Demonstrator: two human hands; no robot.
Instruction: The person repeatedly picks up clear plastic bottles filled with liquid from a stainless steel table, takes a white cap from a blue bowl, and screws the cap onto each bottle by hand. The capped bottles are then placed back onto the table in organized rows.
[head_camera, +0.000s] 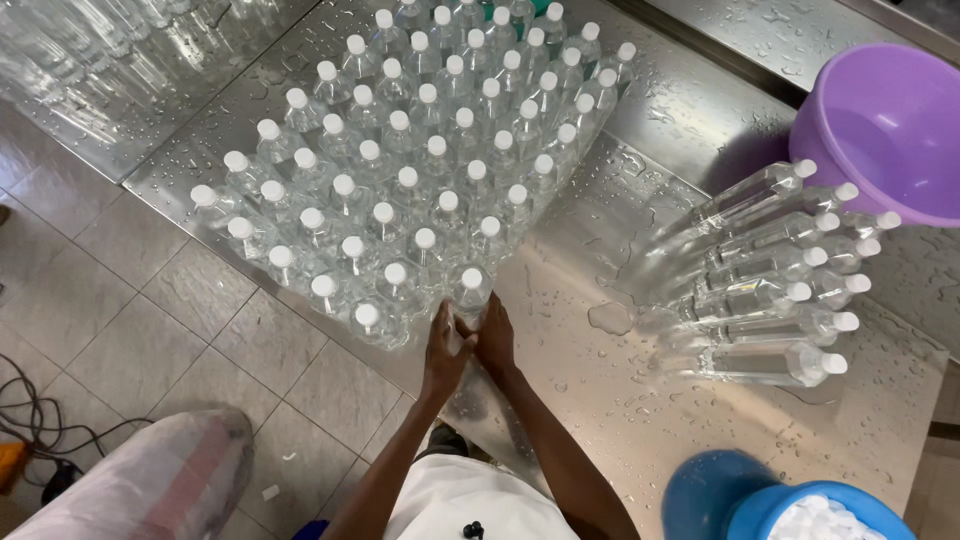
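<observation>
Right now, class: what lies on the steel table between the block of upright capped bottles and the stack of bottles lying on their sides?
In the head view, only wet steel table: droplets and a small puddle between the upright bottles and the lying stack.

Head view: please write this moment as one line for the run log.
left hand: on capped bottle | right hand: same bottle | place: wet metal table | nearby: purple basin

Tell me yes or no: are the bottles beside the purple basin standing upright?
No: the bottles beside the purple basin lie stacked on their sides on the wet metal table, white caps pointing right.
</observation>
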